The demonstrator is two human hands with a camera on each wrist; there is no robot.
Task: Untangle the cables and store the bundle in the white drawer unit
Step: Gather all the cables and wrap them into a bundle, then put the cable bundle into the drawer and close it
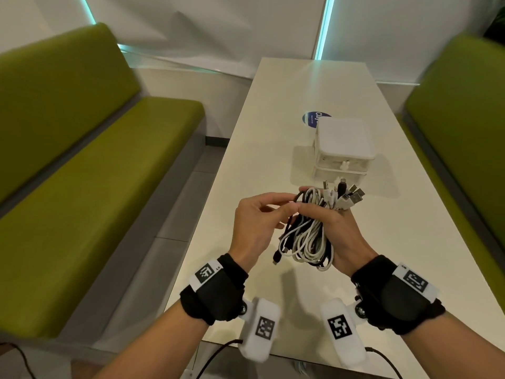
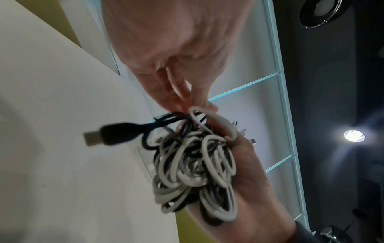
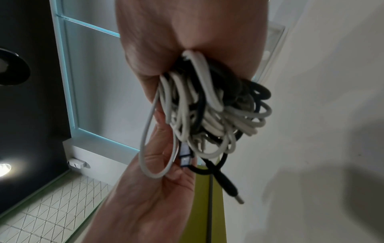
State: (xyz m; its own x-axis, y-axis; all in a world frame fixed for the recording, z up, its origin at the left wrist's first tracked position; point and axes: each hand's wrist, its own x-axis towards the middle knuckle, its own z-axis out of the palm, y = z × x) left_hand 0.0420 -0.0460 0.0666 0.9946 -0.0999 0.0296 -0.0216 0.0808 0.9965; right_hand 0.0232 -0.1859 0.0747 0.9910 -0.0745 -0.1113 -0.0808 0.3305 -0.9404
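Observation:
A bundle of white and black cables [image 1: 306, 239] hangs above the white table [image 1: 262, 149]. My right hand [image 1: 341, 231] grips it around the middle, and several plugs [image 1: 347, 195] fan out above that fist. My left hand [image 1: 276, 209] pinches loops at the bundle's upper left. The left wrist view has the left fingertips [image 2: 187, 102] on a black and a white loop of the bundle [image 2: 197, 164], with a black USB plug [image 2: 116, 136] dangling loose. The right wrist view shows the coils [image 3: 207, 106] squeezed in my right hand [image 3: 187, 41]. The white drawer unit [image 1: 343, 149] stands just beyond, both drawers closed.
A round blue sticker [image 1: 311, 119] lies on the table behind the drawer unit. Green benches flank the table on the left [image 1: 95, 160] and right [image 1: 459, 119]. The table's near edge runs just under my wrists.

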